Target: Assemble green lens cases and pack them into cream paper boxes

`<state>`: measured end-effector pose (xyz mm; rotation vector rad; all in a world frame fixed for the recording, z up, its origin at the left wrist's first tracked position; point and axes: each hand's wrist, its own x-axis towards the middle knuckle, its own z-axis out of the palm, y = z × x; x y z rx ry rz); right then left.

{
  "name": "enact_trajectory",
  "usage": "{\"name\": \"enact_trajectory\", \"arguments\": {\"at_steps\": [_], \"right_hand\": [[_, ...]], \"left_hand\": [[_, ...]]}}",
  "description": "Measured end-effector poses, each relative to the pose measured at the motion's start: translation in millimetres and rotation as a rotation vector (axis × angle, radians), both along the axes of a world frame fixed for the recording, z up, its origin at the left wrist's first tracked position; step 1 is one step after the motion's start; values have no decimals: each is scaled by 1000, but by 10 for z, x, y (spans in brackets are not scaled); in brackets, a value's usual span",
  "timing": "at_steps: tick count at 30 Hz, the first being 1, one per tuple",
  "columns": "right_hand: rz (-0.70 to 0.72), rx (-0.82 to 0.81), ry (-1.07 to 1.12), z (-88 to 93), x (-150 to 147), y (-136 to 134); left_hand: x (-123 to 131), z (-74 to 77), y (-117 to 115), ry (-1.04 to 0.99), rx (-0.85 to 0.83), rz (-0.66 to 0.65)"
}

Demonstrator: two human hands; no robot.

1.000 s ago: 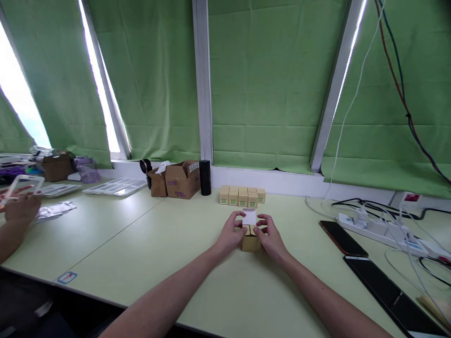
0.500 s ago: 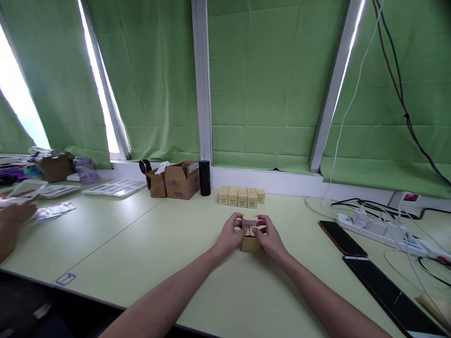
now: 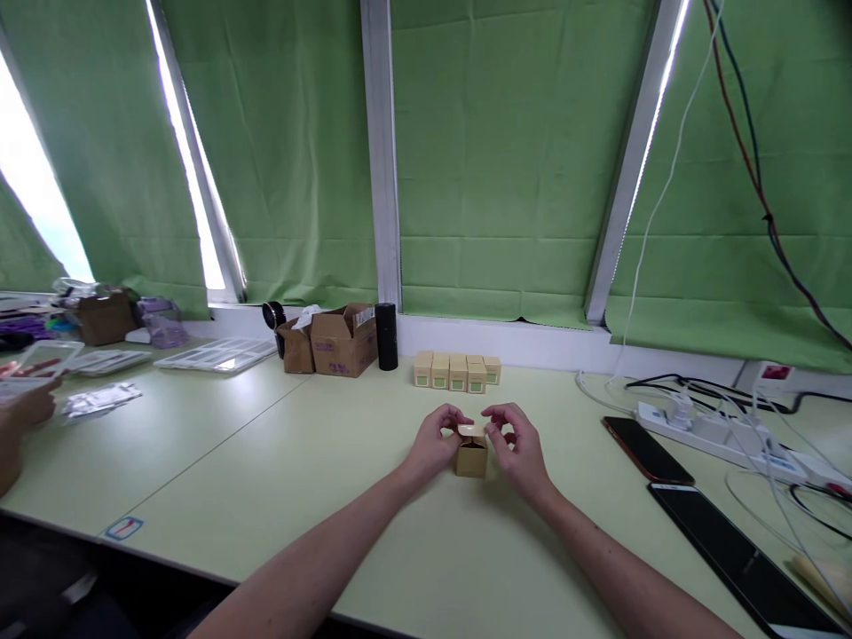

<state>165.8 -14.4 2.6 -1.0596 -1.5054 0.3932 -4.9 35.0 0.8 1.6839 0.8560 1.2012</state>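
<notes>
A small brown cardboard box (image 3: 471, 460) stands on the table in front of me, its lid flap (image 3: 471, 430) tilted over the top. My left hand (image 3: 434, 441) grips the box's upper left side, with fingertips at the flap. At the upper right corner, my right hand (image 3: 521, 448) has its thumb and forefinger curved and apart, close to the flap's right end. Whether the thumb touches the flap is hard to make out. Behind my hands, several similar small boxes (image 3: 457, 373) with green labels stand in a row.
Two larger open cartons (image 3: 344, 342) and a black cylinder (image 3: 386, 337) stand near the wall. At right lie a phone (image 3: 647, 450), a long black device (image 3: 738, 559) and a power strip (image 3: 719, 435) with cables. At far left, another person's hand (image 3: 30, 408) holds a clear plastic case.
The box's inner flaps are no longer seen; the lid flap has tipped down over the top. My right hand has shifted slightly right, off the box's side. The other person's hand moved left.
</notes>
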Motion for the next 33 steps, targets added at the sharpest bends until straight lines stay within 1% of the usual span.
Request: {"name": "enact_trajectory", "arguments": {"at_steps": [6, 10, 13, 17, 22, 25, 33], "right_hand": [[10, 41, -49, 19, -5, -22], [-3, 55, -72, 13, 7, -19], [-13, 61, -127, 3, 22, -19], [-28, 134, -258, -22, 39, -21], [-52, 207, -392, -43, 56, -20], [-50, 245, -435, -46, 68, -17], [-58, 279, -503, -24, 74, -32]], "left_hand": [[2, 15, -1, -4, -21, 10], [-12, 71, -40, -116, -100, -62], [-30, 120, -82, -186, -102, -96], [-43, 149, -120, -153, -60, -97], [-39, 115, -125, -106, -32, -120], [-36, 95, -122, -87, -16, -126], [-35, 86, -93, -34, 41, -101]]}}
